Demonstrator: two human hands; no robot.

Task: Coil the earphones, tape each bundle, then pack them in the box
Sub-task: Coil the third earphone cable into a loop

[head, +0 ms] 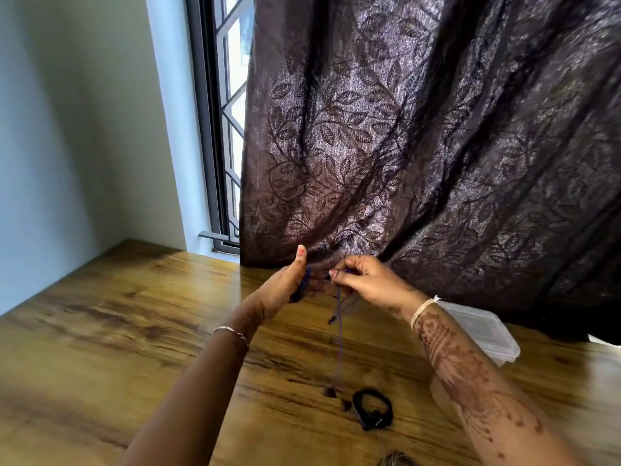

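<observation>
The wooden table (pixel 100 331) has a brown grain with dark streaks and it spreads under the hands and to both sides of them. Just behind the hands hangs a dark curtain (pixel 420 129) with a leaf pattern; its lower edge touches the table. To the left of the hands, further back, a window (pixel 232 129) with a dark frame and metal grille lets daylight in. A pale wall (pixel 67 112) stands at the far left.

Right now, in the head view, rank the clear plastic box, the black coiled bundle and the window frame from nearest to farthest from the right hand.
From the right hand:
1. Clear plastic box: just right of the wrist, by the curtain.
2. Black coiled bundle: on the table below the hands, toward the person.
3. Window frame: far left, past the left hand.
</observation>
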